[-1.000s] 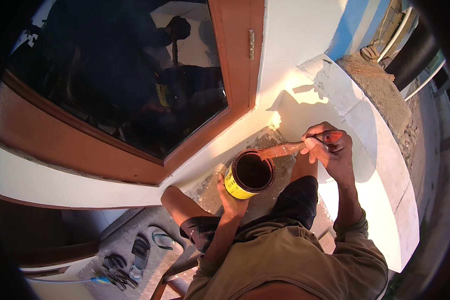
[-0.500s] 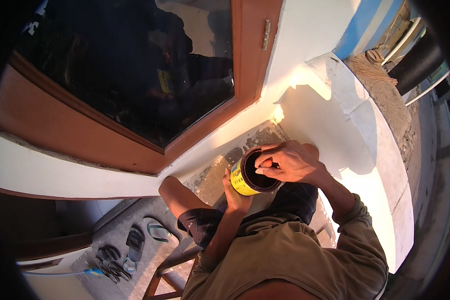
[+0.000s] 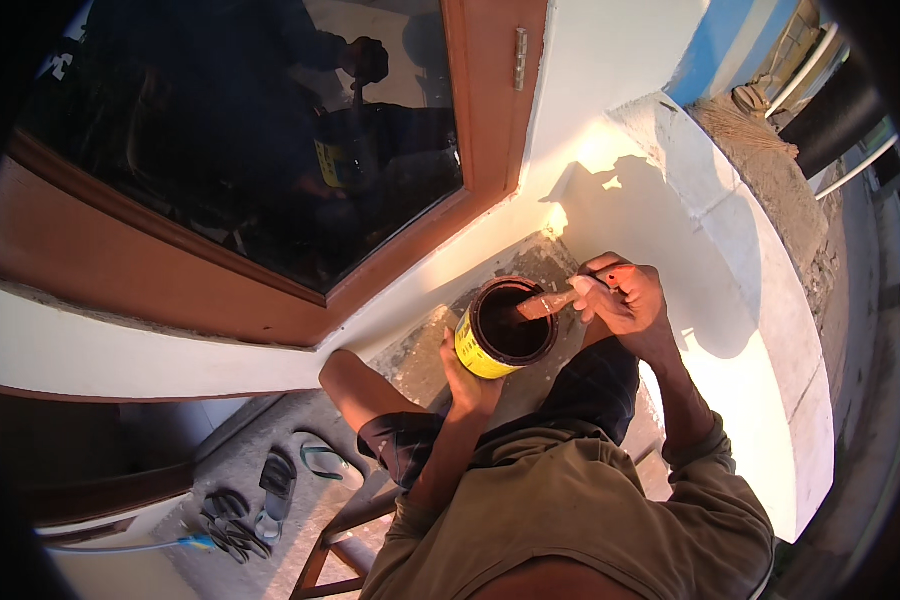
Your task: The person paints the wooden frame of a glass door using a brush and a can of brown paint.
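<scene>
My left hand (image 3: 469, 378) grips a yellow-labelled paint can (image 3: 482, 355) from its lower left side, holding it above my lap. The can's rim is smeared dark brown, and its inside is dark. Over the can's right edge, my right hand (image 3: 625, 298) is closed round the handle of a paintbrush (image 3: 547, 304). The brush is coated reddish brown and slants down to the left, its tip at the dark opening. Whether the bristles touch paint cannot be made out.
A brown-framed glass door (image 3: 495, 130) with a metal hinge (image 3: 520, 58) stands ahead. White wall (image 3: 610, 60) adjoins a curved pale ledge (image 3: 770, 300) on the right. Several sandals (image 3: 275, 480) lie on the floor at lower left, beside a brown wooden stool (image 3: 335, 545).
My right hand has drawn back up and right from over the can's opening, bringing the brush into view. My left hand still holds the can, which has shifted slightly.
</scene>
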